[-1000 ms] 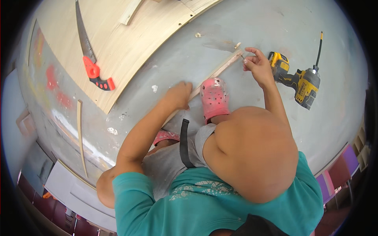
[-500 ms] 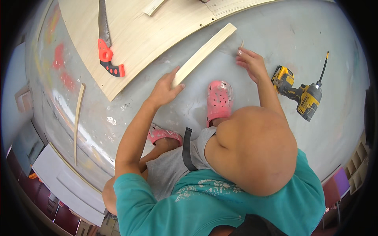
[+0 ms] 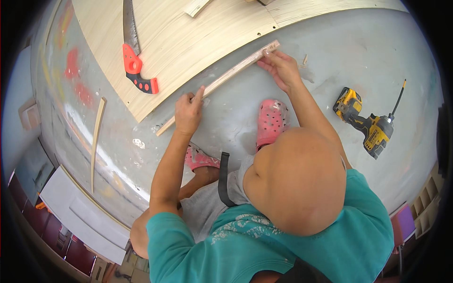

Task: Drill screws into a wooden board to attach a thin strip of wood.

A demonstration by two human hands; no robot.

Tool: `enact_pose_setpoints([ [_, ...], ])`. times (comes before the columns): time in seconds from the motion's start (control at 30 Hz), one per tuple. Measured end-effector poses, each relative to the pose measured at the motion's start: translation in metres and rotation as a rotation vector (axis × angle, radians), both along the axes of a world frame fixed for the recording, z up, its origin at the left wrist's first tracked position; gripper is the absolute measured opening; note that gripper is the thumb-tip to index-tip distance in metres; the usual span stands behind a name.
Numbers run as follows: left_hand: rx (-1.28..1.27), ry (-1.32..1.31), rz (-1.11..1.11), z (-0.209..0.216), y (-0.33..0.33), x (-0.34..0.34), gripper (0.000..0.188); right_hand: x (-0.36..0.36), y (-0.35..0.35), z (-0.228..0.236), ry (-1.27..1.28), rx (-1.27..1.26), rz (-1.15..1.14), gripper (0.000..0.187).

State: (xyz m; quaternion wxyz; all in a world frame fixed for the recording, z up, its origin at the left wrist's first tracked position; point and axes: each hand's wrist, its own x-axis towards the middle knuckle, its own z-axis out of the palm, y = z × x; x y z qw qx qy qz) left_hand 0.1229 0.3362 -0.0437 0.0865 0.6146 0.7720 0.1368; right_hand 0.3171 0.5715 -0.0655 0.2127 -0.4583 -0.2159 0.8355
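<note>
Pale bare-wood strip (image 3: 222,80), matt.

One handsaw (image 3: 134,59), one drill (image 3: 365,123) — two pink clogs (image 3: 271,121), two wood strips (image 3: 222,82).

Bright, even daylight fills the room, with a soft sheen on the grey floor (image 3: 377,56) and only faint shadows. The view is sharp at centre, but straight edges bow toward a black rim.
</note>
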Motion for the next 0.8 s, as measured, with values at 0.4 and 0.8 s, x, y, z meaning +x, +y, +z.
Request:
enact_pose_setpoints([
  [0.4,0.115,-1.879,0.944,-0.022,-0.023,0.021,0.045,-0.039,-0.002,-0.027,0.002,-0.011,-0.012,0.031],
  [0.8,1.139,-1.846,1.115,-0.046,-0.047,0.020,0.038,-0.014,0.008,-0.007,0.095,0.114,-0.022,0.034],
])
